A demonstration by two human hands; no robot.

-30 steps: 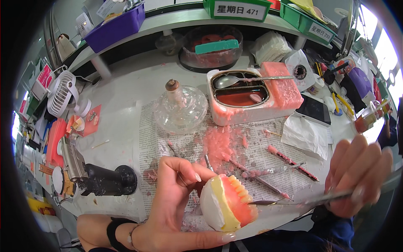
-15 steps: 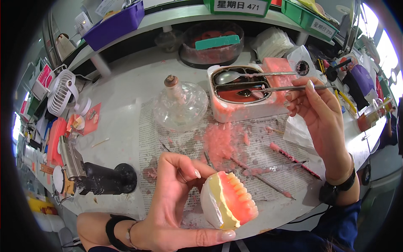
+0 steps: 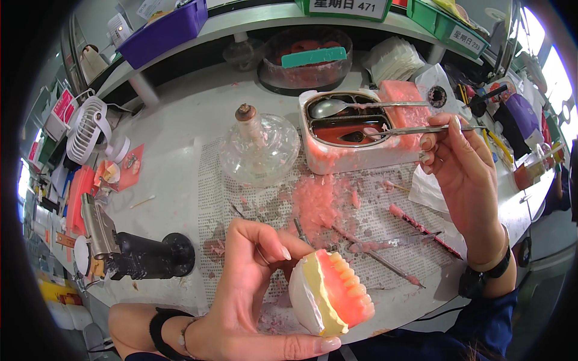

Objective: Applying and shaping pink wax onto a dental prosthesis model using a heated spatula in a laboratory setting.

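Denture model (image 3: 331,295) near centre, pinched by our left fingers (image 3: 295,346); our right fingers (image 3: 460,137) pinch metal tool (image 3: 409,130) — tip at far pot (image 3: 337,163). Likely picking up wax (image 3: 328,132); next probably calls for steady lift.

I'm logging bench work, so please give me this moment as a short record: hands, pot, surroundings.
Left hand: grips dental model
Right hand: holds metal tool
Tool tip: at pot, in or above its red liquid; unclear which
On pot: spoon across the top
Left of pot: glass lamp
Surface: newspaper, pink scraps
Left side: torch, fan
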